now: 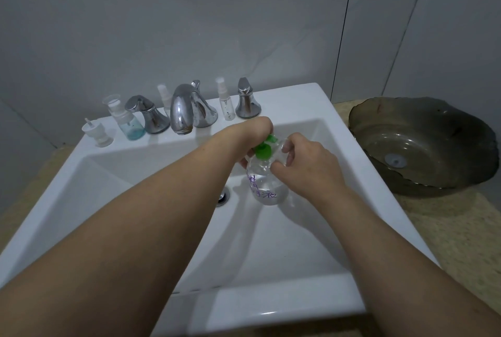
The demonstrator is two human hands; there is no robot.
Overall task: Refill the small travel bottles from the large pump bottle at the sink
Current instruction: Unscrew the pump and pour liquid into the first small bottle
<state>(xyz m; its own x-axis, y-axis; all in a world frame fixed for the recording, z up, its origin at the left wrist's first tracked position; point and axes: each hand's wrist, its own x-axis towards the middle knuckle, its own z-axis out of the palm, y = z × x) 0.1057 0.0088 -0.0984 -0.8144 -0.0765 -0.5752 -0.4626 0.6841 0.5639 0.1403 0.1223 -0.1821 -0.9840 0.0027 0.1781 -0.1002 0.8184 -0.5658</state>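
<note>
Both hands together ahead, left hand [254, 130] and right hand [306, 157] curled, gripping.

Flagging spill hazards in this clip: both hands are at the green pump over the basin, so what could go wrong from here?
1. The left hand is on the green pump while the right hand holds a small clear bottle beside it; a misaimed squirt would probably land in the sink.
2. The large pump bottle looks held only near its top, so it might tip or slip.
</note>
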